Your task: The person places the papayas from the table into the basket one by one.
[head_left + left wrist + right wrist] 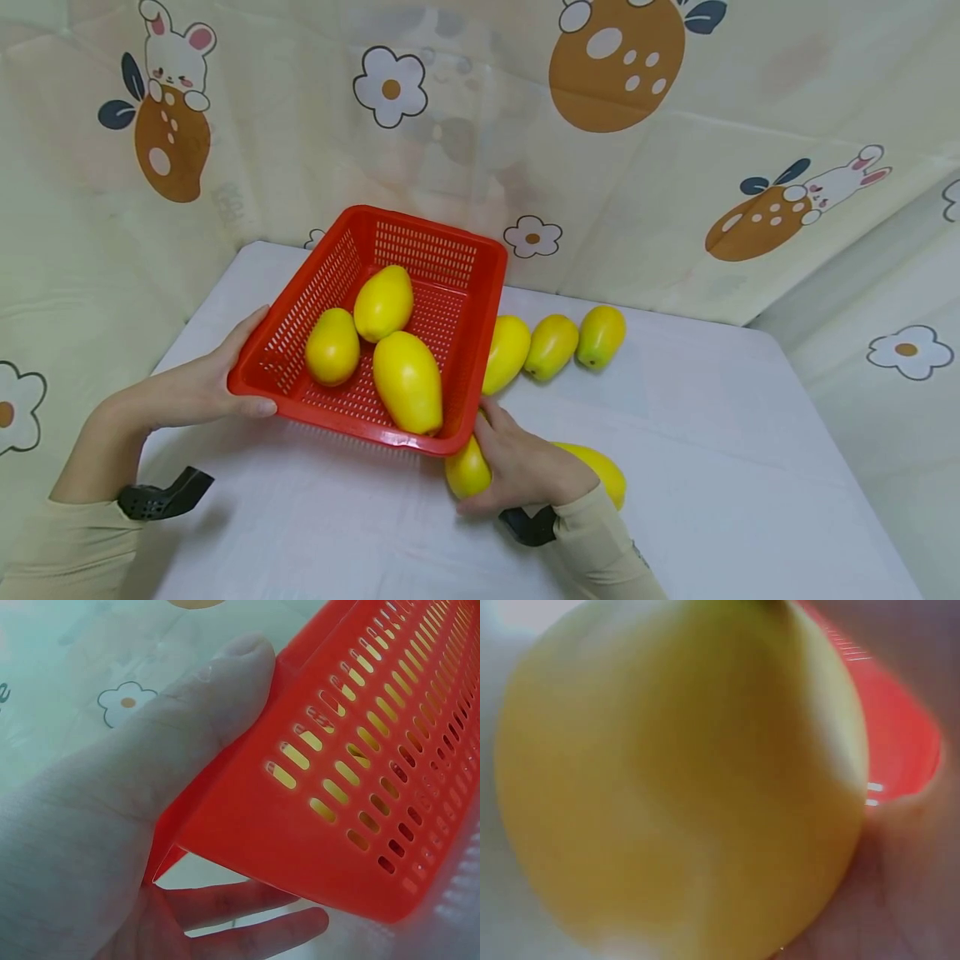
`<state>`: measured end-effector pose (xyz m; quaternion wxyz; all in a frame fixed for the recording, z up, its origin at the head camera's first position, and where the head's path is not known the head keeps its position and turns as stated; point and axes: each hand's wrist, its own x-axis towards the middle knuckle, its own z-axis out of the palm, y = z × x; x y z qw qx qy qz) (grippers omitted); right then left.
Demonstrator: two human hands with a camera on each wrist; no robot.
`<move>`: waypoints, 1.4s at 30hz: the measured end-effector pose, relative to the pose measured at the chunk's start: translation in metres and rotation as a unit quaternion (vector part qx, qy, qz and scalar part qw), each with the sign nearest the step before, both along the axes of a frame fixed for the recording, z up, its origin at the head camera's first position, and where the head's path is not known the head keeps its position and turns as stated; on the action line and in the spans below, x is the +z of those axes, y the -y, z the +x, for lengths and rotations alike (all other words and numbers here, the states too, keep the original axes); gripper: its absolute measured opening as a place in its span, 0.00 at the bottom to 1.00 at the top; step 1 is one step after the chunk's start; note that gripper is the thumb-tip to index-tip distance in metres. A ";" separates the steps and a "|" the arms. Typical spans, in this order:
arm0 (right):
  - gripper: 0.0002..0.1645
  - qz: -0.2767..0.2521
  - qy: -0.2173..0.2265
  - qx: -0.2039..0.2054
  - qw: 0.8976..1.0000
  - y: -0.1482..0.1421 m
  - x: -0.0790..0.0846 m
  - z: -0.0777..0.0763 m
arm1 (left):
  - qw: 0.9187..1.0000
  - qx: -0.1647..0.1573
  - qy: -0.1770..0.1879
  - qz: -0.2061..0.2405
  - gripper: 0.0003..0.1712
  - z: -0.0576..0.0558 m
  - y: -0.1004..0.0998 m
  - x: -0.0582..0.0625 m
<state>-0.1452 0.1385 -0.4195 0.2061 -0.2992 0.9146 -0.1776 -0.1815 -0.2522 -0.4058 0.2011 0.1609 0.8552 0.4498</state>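
Note:
A red slotted plastic basket (465,333) holds three yellow mangoes, one of them this large mango (408,383). My left hand (202,379) grips its left front corner; in the left wrist view the thumb lies along the rim (217,795) with fingers below it. At the basket's right front corner, my right hand (521,462) grips a mango (467,473), thumb on the near side and fingers on the far side. A mango (682,780) fills most of the right wrist view, blurred. Another mango (603,471) lies partly hidden behind my right wrist.
Beyond my right hand, a mango (507,354) partly covered by the basket, a second mango (552,346) and a greenish mango (602,336) lie in a row on the white tabletop (720,433). A printed curtain (465,158) stands behind the table.

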 end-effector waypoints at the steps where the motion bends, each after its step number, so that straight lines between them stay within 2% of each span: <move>1: 0.69 0.004 -0.002 0.005 1.000 0.000 0.000 0.000 | 1.000 0.000 0.000 0.000 0.61 0.000 0.000 0.000; 6: 0.69 0.010 -0.008 0.017 1.000 0.000 0.000 0.000 | 1.000 0.002 0.001 0.001 0.61 0.001 -0.001 0.001; 17: 0.68 -0.018 -0.036 0.015 0.999 0.004 -0.005 0.000 | 1.000 0.003 0.001 -0.001 0.61 0.000 -0.001 0.001; 24: 0.68 -0.007 -0.016 -0.015 1.000 0.005 -0.004 0.001 | 1.000 0.001 -0.004 -0.004 0.61 0.000 -0.001 0.003; 33: 0.63 0.010 -0.014 -0.025 1.000 0.005 0.000 0.001 | 1.000 0.015 0.001 -0.004 0.61 0.001 0.001 -0.001; 42: 0.54 0.007 0.038 -0.074 0.996 -0.008 0.006 -0.005 | 1.000 0.004 0.000 0.001 0.61 0.003 -0.001 0.002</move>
